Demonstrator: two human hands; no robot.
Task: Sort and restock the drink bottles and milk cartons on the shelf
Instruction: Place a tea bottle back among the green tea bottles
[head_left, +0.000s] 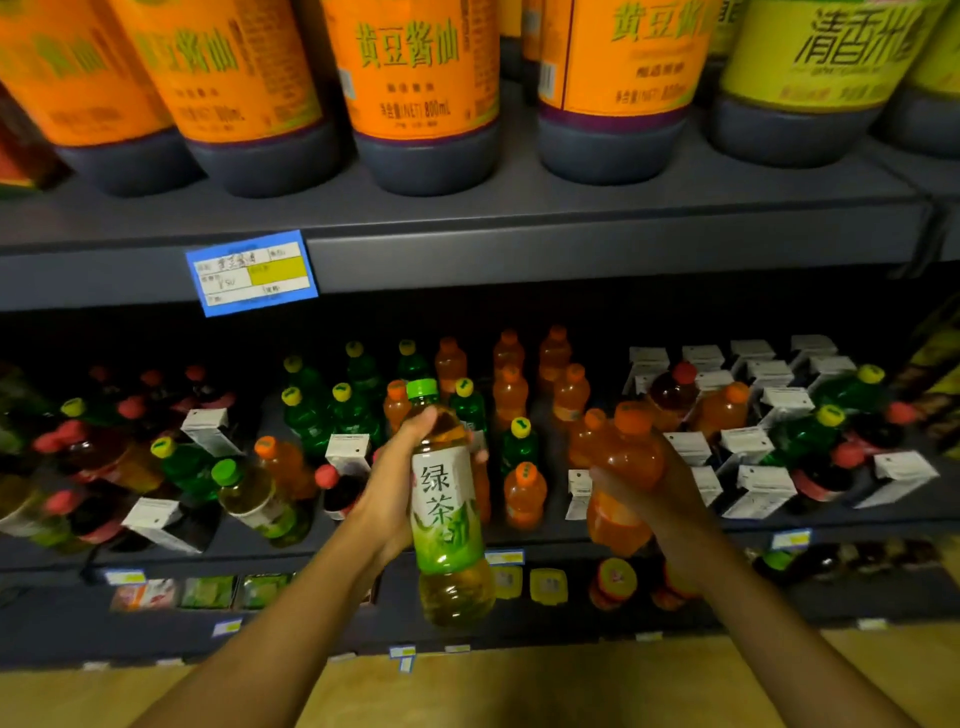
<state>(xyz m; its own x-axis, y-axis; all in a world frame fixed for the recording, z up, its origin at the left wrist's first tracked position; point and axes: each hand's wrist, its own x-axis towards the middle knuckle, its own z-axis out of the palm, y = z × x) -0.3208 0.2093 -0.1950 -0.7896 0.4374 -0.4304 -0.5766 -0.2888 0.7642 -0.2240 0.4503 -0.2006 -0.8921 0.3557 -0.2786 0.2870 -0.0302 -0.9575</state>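
Two bottles are held out in front of the middle shelf, clear of its front edge. The left hand wraps its fingers round the upper body of a green tea bottle, upright with its green cap on top. The right hand grips an orange drink bottle, tilted, cap pointing up and left. Behind them the shelf is crowded with green, orange and dark bottles mixed with white milk cartons, several leaning. A bare strip of shelf shows near the front edge, between the two held bottles. Above, large orange-labelled bottles stand along the upper shelf.
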